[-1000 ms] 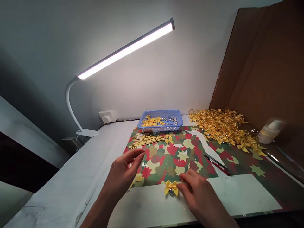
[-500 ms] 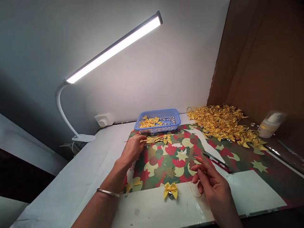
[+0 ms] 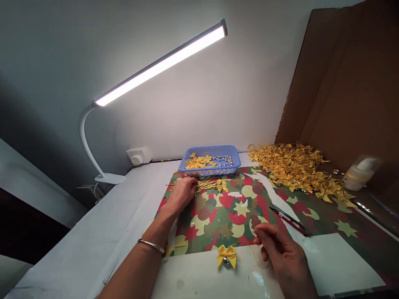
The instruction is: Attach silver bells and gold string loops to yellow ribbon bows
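Left hand (image 3: 182,193) is reached out to the far-left part of the patterned wrapping paper (image 3: 224,207), sitting right on top of a bundle of gold cords (image 3: 208,185). The fingers (image 3: 190,183) are curled down over the near end of the bundle, but I honestly can't tell whether they're actually gripping a cord or just resting on it. There's a thin bracelet (image 3: 151,246) on that wrist.

Right hand (image 3: 277,249) is close in, at the near edge of the paper. Its fingers (image 3: 260,232) are drawn in narrow, pinched on a fine gold thread (image 3: 253,255) that loops off to the left to a little yellow bow (image 3: 227,256) with a tiny bell on it. The bow lies flat on a white sheet (image 3: 193,278), just left of the right hand and not touching it.

Other stuff on the counter (image 3: 124,216): a blue basket (image 3: 232,148) at the far edge of the paper, holding more yellow bows on its left side and small silver bells on its right. A big heap of gold bows (image 3: 299,168) is spread over the far right, beside a sheet of brown cardboard (image 3: 349,91) leaning against the wall. Near that heap's right end stands a small blurry bottle (image 3: 358,172). A dark, red-handled tool (image 3: 288,218) lies on the paper between the heap and the right hand. A clip-on bar lamp (image 3: 158,66) is lit overhead, clamped at the far left, with a white wall socket (image 3: 139,155) next to its base.
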Motion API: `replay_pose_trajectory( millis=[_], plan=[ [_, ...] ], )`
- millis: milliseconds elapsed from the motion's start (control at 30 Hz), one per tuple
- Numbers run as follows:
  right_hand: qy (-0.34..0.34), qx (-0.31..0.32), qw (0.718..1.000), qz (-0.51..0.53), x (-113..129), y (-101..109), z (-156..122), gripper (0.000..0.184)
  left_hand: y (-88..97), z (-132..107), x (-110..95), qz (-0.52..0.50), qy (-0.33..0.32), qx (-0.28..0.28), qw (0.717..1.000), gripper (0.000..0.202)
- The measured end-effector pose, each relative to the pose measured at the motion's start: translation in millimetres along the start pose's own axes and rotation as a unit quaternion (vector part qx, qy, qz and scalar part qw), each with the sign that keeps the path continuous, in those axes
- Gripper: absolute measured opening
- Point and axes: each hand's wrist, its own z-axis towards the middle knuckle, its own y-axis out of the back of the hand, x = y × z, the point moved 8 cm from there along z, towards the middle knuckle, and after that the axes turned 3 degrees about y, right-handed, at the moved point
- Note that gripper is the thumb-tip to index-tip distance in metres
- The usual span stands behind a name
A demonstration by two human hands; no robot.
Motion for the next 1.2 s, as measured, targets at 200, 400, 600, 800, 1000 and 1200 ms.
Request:
replay_pose_trajectory(
  millis=[200,400,600,800,1000,1200],
  plan=[
    [-0.015,-0.003,1.000,-0.004,-6.9,-1.1,-0.7,0.034,7.2,1.4,8.3,-0.028,0.027,-0.028,0.999,0.026],
    [-0.013,-0.002,1.000,0.005,-11.3,-1.4,-0.5,0.034,14.0,-0.8,11.6,-0.075,0.035,-0.055,0.995,0.025],
    [-0.017,-0.009,1.000,-0.013,-12.9,1.4,-1.4,0.033,16.4,-3.9,17.1,-0.147,0.043,-0.070,0.986,0.026],
    [0.004,0.016,1.000,-0.016,-10.9,-1.5,2.1,0.032,34.1,-9.2,21.0,-0.290,0.073,-0.105,0.948,0.026],
    [0.043,0.010,0.998,0.036,2.8,-2.5,5.0,0.029,78.4,-34.5,-1.0,-0.526,0.075,-0.134,0.837,0.020],
    [-0.033,0.083,0.977,0.194,19.6,-19.0,-6.1,0.034,73.7,-104.0,-59.7,-0.672,0.071,-0.041,0.736,0.023]
  ],
)
